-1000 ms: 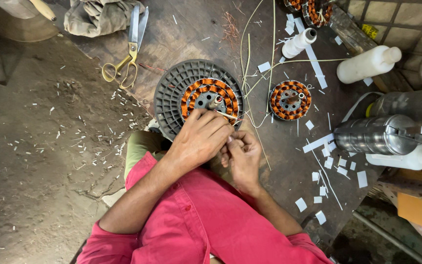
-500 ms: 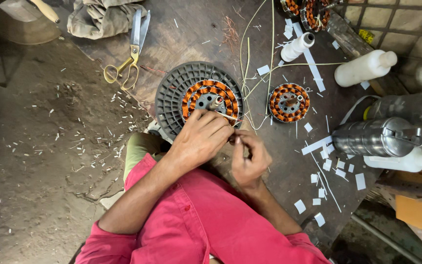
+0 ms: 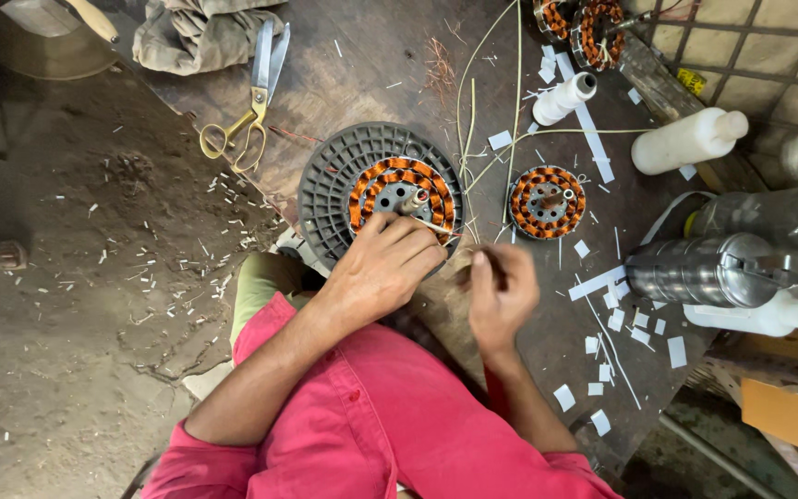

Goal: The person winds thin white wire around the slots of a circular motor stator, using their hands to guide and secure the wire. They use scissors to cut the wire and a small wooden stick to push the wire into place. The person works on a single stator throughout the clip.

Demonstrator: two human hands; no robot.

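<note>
your red-sleeved forearms reach up from the bottom of the view to a dark, scuffed board. the copper-wound stator [image 3: 401, 196] sits just ahead of your hands, seated in a round grey ribbed housing [image 3: 330, 189]; its coils show as orange and dark segments in a ring around a pale hub with a short shaft at the centre. your left hand [image 3: 382, 268] lies over the near edge of that ring, fingers curled together and pressing on the windings, with a thin pale strip poking out beside the fingertips. your right hand [image 3: 501, 291] is just beside it, off the housing, fingers closed loosely; whether it pinches anything you cannot tell, it is blurred. a little farther right stands a second, smaller stator [image 3: 547, 201], apart from both hands. white paper slips [image 3: 616, 319] are scattered to the right, near a steel cylinder [image 3: 699, 270]. farther off lie yellow-handled scissors [image 3: 249, 106], a white thread spool [image 3: 563, 97] and a white bottle [image 3: 690, 140].
</note>
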